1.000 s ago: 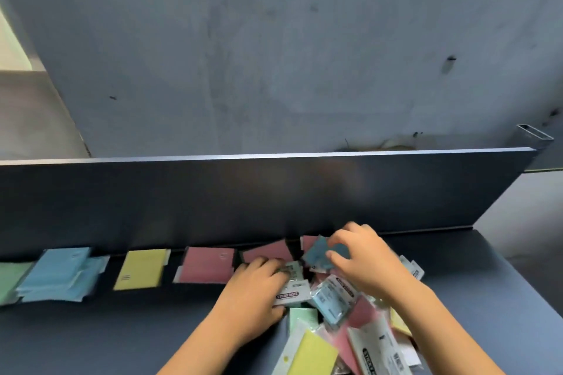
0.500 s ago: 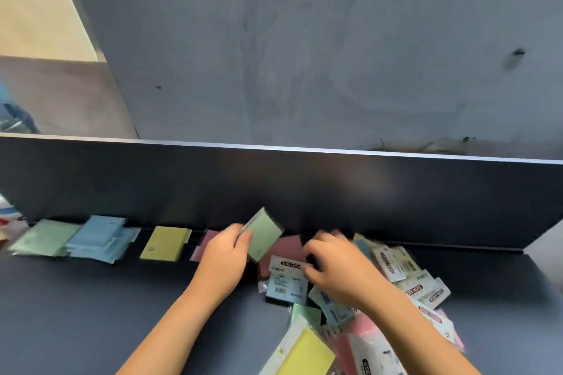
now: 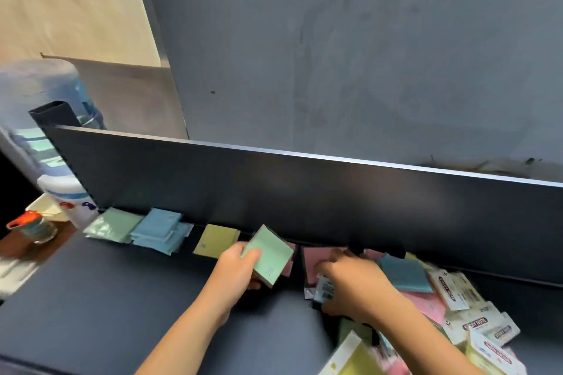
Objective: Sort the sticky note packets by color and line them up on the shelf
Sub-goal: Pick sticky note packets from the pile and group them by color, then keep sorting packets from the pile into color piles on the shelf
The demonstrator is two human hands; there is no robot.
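Both bare forearms reach forward from the bottom of the view, the left from lower centre and the right from the lower right corner. The left hand (image 3: pixel 236 271) is raised slightly, thumb on top, pinching a green sticky note packet (image 3: pixel 269 256). The right hand (image 3: pixel 350 286) lies palm down, fingers curled forward and spread low, knuckles uppermost.
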